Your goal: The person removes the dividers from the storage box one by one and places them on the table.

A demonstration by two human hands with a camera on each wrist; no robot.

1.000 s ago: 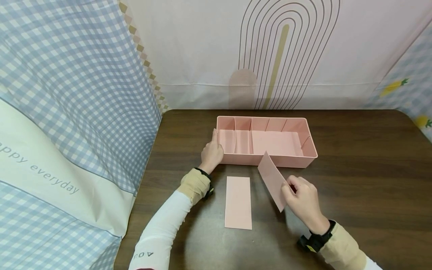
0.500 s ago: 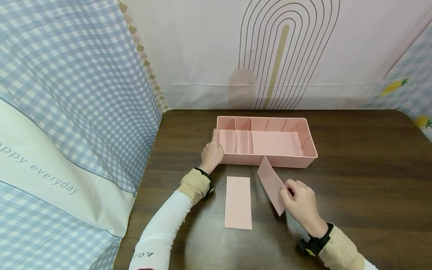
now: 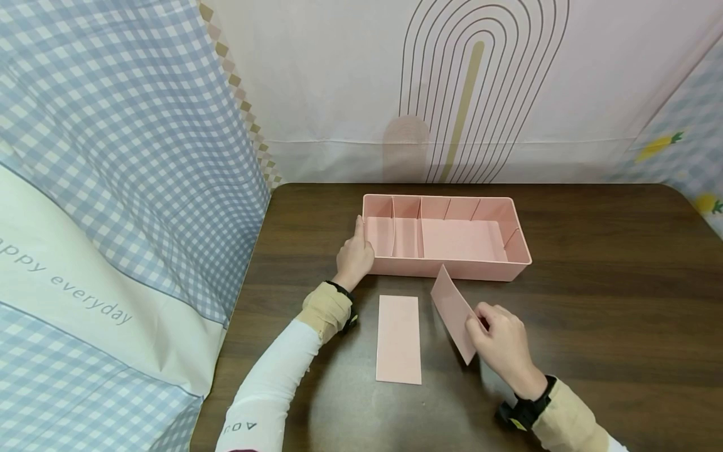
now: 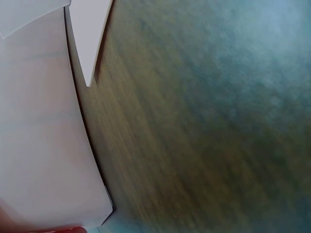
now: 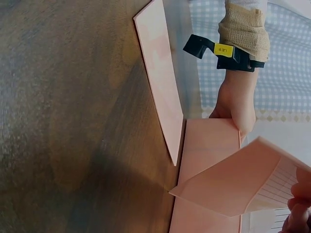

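Observation:
A pink divided storage box (image 3: pixel 446 269) stands on the table, with two upright partitions making narrow compartments at its left and a wide one at its right. My left hand (image 3: pixel 354 256) holds the box's left end, index finger along the outer wall. In my right hand (image 3: pixel 501 342), thumb and fingers pinch the right edge of a thin pink divider panel (image 3: pixel 454 315), which is tilted up in front of the box. A second pink divider panel (image 3: pixel 398 339) lies flat on the table between both hands. The right wrist view shows the held divider (image 5: pixel 238 179) overlapping the box (image 5: pixel 209 145).
The dark wooden table (image 3: pixel 610 301) reaches back to a pale patterned cloth (image 3: pixel 333 94). A blue checked cloth (image 3: pixel 141 125) hangs along the left side. Slots for partitions show on the inner walls of the wide compartment.
The right hand has moved slightly toward the person, drawing the held divider down and away from the box's front wall. The left hand, box and flat divider have stayed put.

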